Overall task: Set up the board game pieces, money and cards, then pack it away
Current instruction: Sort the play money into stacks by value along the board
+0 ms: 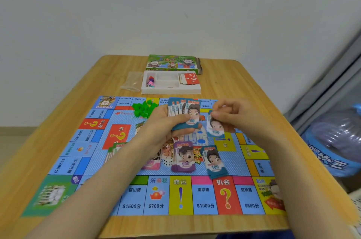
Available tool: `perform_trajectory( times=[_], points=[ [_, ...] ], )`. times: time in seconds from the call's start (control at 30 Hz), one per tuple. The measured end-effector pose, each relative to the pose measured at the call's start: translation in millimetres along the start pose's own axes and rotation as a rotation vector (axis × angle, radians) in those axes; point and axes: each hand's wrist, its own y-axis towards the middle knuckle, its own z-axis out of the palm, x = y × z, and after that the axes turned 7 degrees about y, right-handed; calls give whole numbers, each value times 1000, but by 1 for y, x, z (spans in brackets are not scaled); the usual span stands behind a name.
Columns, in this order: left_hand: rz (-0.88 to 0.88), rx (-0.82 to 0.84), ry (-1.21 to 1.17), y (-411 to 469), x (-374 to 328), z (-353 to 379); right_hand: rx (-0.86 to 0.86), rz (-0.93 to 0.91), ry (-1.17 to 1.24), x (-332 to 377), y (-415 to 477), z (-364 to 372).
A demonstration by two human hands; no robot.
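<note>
Banknote fan [184,110] held in left hand [166,123], fingers curled round it, for counting off; right hand [232,113] pinched single 100 note [215,128], likely bound for 100 pile [214,162].

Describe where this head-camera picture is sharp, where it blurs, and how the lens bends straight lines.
Head view: soft light; near squares of the board read sharply; the 100 note in the right hand is blurred; its near-left corner smears; edges of the table bow, wide-angle distortion.
</note>
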Motion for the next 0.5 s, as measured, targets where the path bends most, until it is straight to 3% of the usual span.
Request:
perform_trajectory(
  times=[0.13, 0.27, 0.5],
  points=[
    [8, -31, -14, 3, 2, -2, 257, 169, -200, 0, -1, -2],
    [3, -37, -3, 4, 3, -2, 332, 225, -263, -4, 1, 2],
    [-4, -44, -6, 4, 3, -2, 377, 159, -380, -8, 3, 6]
  ],
)
